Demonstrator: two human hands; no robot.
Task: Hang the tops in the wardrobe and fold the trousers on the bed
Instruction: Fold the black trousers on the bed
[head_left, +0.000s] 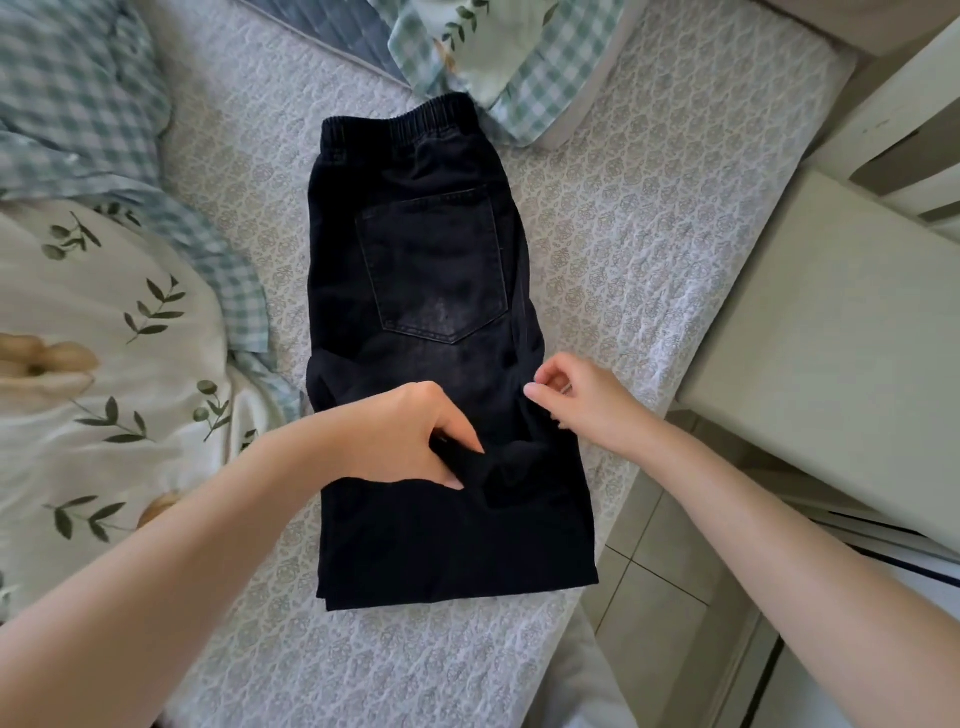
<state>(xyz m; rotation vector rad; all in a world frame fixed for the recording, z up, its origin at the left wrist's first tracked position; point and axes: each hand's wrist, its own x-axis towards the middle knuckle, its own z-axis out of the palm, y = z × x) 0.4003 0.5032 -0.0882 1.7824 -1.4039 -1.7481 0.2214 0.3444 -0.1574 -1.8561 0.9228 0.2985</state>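
Observation:
Black trousers (426, 291) lie folded lengthwise on the bed (623, 249), elastic waistband at the far end and a back pocket facing up. The legs are doubled back into a thick layer at the near end. My left hand (400, 436) rests on the middle of the trousers, its thumb and fingers pinching a fold of the black cloth. My right hand (582, 400) is at the right edge of the trousers, fingers curled loosely with the fingertips at the fabric's edge; no cloth is clearly held in it.
A rumpled duvet (104, 332) with leaf print and green check covers the bed's left side. A check pillow (524, 67) lies beyond the waistband. A white cabinet (831, 332) stands close on the right, with tiled floor (665, 587) between it and the bed.

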